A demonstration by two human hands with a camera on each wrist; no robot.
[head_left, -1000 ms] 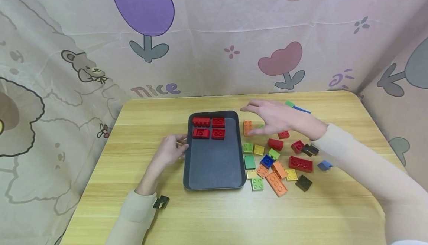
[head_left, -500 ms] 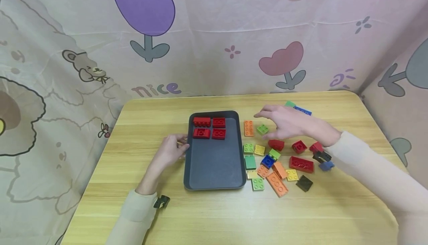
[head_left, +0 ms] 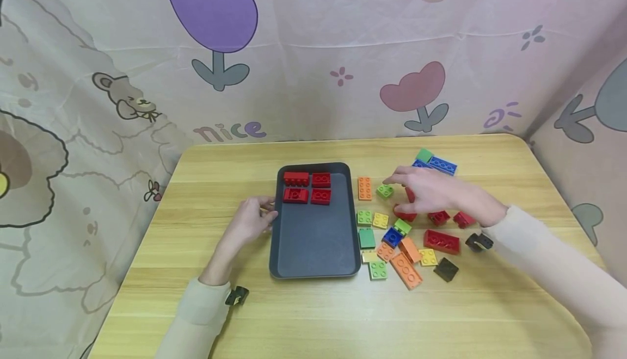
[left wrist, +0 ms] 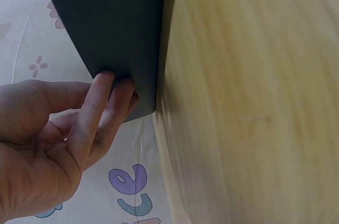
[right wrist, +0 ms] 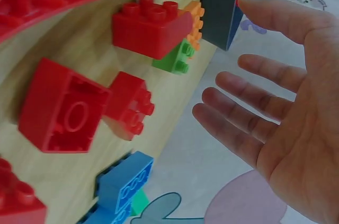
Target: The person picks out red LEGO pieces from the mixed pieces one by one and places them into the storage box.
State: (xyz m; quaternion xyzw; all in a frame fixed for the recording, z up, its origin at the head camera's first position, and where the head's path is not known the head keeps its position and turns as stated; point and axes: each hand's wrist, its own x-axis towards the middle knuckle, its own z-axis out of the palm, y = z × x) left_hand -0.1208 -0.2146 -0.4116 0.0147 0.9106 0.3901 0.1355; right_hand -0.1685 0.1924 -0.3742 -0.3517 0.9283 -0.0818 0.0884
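My left hand (head_left: 252,222) rests at the left side of a dark grey tray (head_left: 313,239), its fingertips touching the outer wall in the left wrist view. Inside the tray, several red toy bricks (head_left: 296,179) lie in two rows at the far end. Over the loose bricks to the right hovers my right hand (head_left: 431,189), fingers spread and loosely bent, holding nothing. Below its thumb is a red brick (head_left: 405,216), and a light green brick (head_left: 385,191) lies by its fingertips. The right wrist view shows an empty palm beside red bricks (right wrist: 151,30) and a blue brick (right wrist: 124,181).
Orange (head_left: 405,270), yellow (head_left: 380,220), green and dark bricks lie scattered right of the tray. A long red brick (head_left: 441,241) lies near the right wrist. Blue bricks (head_left: 443,165) are at the back, close to the patterned cloth (head_left: 313,76) behind the table.
My right hand has drawn back from beside the tray, moving right and slightly nearer, uncovering the orange and light green bricks. My left hand and the tray stay put.
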